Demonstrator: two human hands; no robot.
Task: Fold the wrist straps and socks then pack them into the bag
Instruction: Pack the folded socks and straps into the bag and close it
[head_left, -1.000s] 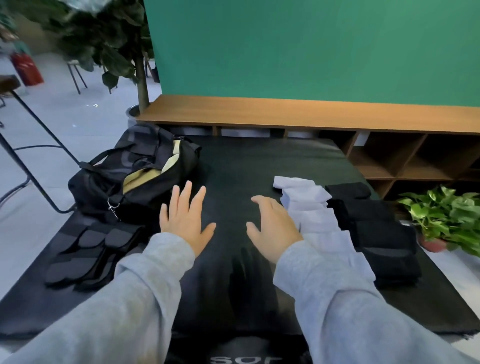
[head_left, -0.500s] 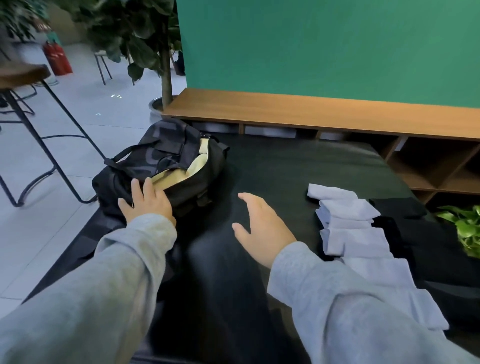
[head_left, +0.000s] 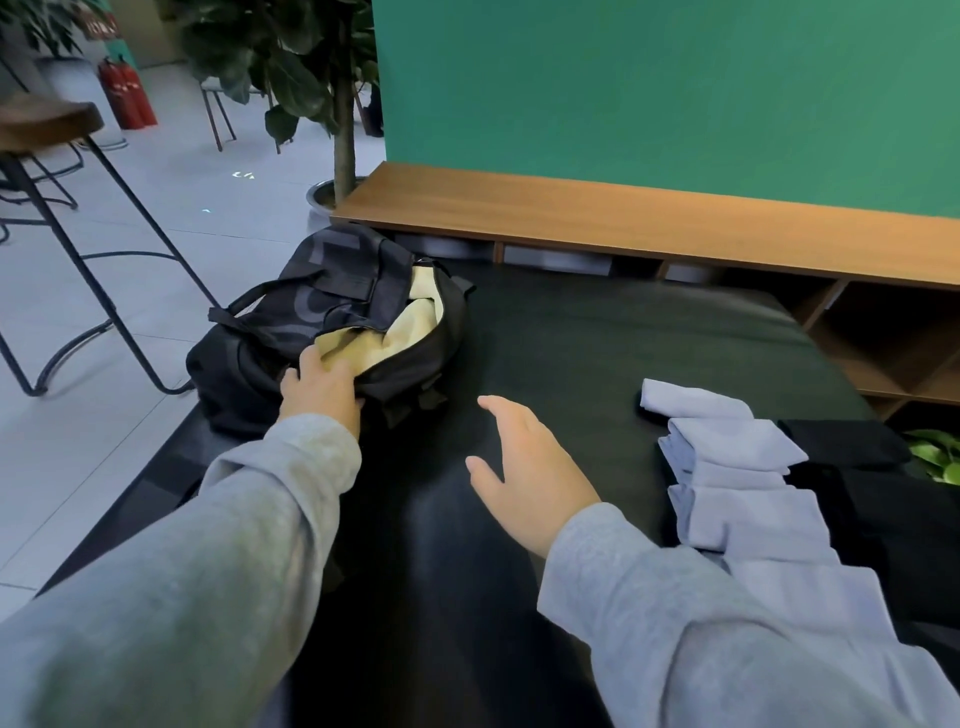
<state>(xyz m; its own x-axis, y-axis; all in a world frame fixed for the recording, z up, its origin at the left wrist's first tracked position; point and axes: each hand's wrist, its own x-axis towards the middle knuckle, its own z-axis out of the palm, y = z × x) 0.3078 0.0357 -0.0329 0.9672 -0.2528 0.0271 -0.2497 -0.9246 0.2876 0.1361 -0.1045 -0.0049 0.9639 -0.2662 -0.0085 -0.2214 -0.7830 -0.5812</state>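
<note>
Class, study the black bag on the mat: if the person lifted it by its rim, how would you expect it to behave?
The black bag would probably sag, since its fabric already slumps and creases. The yellow lining gapes, so the mouth may fold shut. The left hand grips its rim.

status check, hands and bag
Left hand gripping open bag at its rim. Right hand open, empty. Socks unpacked. Nothing in the way.
</note>
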